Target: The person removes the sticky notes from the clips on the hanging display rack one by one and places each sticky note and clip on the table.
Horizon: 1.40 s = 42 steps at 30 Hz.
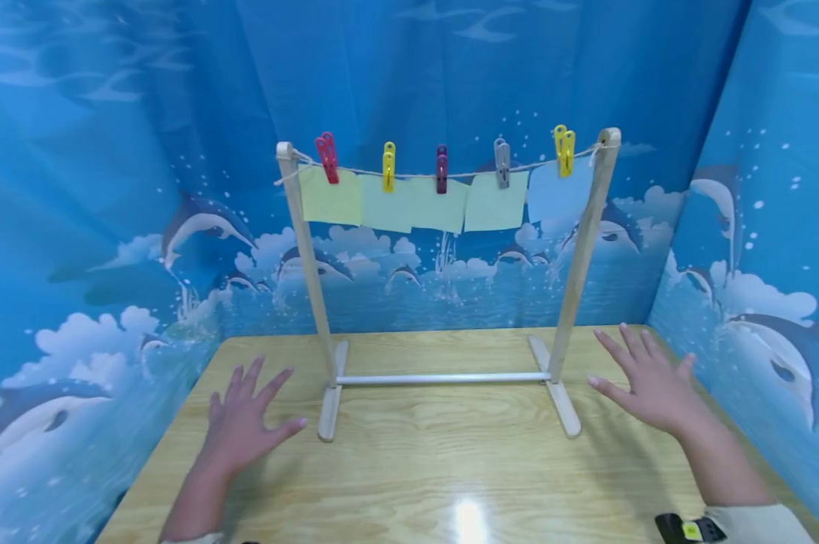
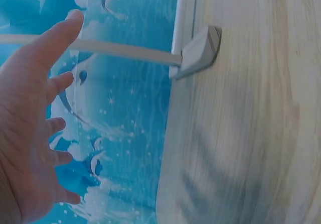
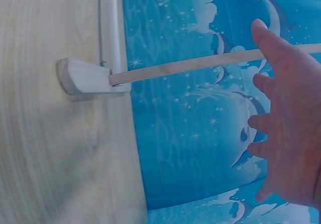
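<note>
A wooden rack [image 1: 579, 257] stands on the table, with a string [image 1: 416, 176] tied between its two posts. Sheets of paper hang in a row: a yellow one [image 1: 331, 200] at left, several pale green ones [image 1: 494, 204] in the middle, a light blue one [image 1: 559, 193] at right. Clothespins grip them on the string: red [image 1: 327, 157], yellow [image 1: 388, 168], dark purple [image 1: 441, 170], grey [image 1: 502, 164] and another yellow [image 1: 564, 151]. Left of the rack, my left hand [image 1: 242, 423] hovers with fingers spread, holding nothing. My right hand [image 1: 657, 381], also spread and holding nothing, is beside the right post.
The light wood table [image 1: 409, 468] reaches back to a blue curtain [image 1: 409, 68] printed with dolphins, which also covers both sides. A white bar [image 1: 443, 378] joins the rack's feet [image 1: 564, 408] low over the tabletop. Around the right wrist sits a black strap [image 1: 691, 529].
</note>
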Tool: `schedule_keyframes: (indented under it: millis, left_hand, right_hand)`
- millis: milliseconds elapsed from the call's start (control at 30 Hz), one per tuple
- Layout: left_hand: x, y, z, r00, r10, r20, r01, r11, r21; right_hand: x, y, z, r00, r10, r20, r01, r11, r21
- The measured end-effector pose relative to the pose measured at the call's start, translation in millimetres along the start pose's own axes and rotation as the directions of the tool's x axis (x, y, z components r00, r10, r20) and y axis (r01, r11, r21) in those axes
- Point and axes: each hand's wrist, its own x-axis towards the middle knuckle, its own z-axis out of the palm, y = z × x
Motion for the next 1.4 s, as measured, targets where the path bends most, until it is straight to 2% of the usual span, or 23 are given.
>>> schedule_keyframes:
  millis: [133,367,633,900,1100,1233,1400]
  left_hand:
    - [3.2,9.2,-0.6,0.999,0.044,-0.022,-0.045,0.997,-0.062]
    - [7.9,23.6,0.0,0.987,0.123,-0.101,-0.137,0.979,-0.151]
    - [15.9,43.1,-2.1,0.987,0.130,-0.093,-0.148,0.964,-0.221]
    - [24.6,59.7,-2.8,0.977,0.185,-0.105,-0.205,0.948,-0.243]
    - [32.3,73.9,-4.8,0.959,0.253,-0.125,-0.277,0.929,-0.247]
    - [37.0,83.2,-7.2,0.957,0.263,-0.126,-0.287,0.923,-0.256]
    - [42.4,92.3,-7.9,0.945,0.273,-0.182,-0.315,0.908,-0.278]
  right_hand:
    - [0.8,-6.9,-9.7,1.000,-0.011,0.002,0.011,0.997,0.080]
    - [3.5,-19.8,-27.9,0.997,-0.062,-0.037,0.068,0.979,0.195]
    - [5.9,-26.7,-47.4,0.985,-0.144,-0.099,0.166,0.946,0.277]
    - [12.2,-37.3,-73.0,0.964,-0.212,-0.161,0.251,0.928,0.277]
    - [17.7,-45.8,-90.3,0.962,-0.219,-0.165,0.256,0.932,0.255]
    - [20.8,-49.7,-100.1,0.963,-0.220,-0.156,0.253,0.936,0.243]
    - [24.7,-52.9,-109.6,0.959,-0.232,-0.165,0.264,0.942,0.207]
